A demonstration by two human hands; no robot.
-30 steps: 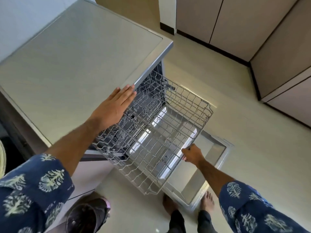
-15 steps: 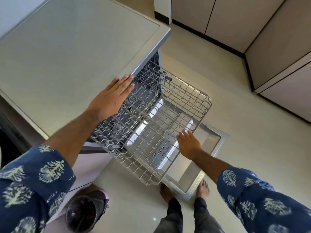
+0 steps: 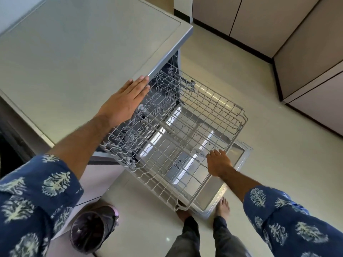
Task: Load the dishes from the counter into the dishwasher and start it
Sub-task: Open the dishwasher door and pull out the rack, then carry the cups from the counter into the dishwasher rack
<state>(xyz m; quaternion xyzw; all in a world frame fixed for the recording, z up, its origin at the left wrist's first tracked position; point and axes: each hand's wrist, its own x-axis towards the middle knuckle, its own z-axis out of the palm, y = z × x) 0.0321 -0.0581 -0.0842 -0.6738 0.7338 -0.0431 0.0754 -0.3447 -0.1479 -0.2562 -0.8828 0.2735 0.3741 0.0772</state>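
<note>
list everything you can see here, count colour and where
dishwasher top: 1, pale grey, upper left
wire rack: 1, light grey, pulled out over the open door, no dishes in it
dishwasher door: 1, steel-lined, folded down under the rack
cabinets: several, beige, upper right
floor: cream
bin: 1, dark with purple rim, bottom left
left hand: flat on the top's front edge
right hand: on the rack's front rim
feet: 2, bare, by the door
</note>
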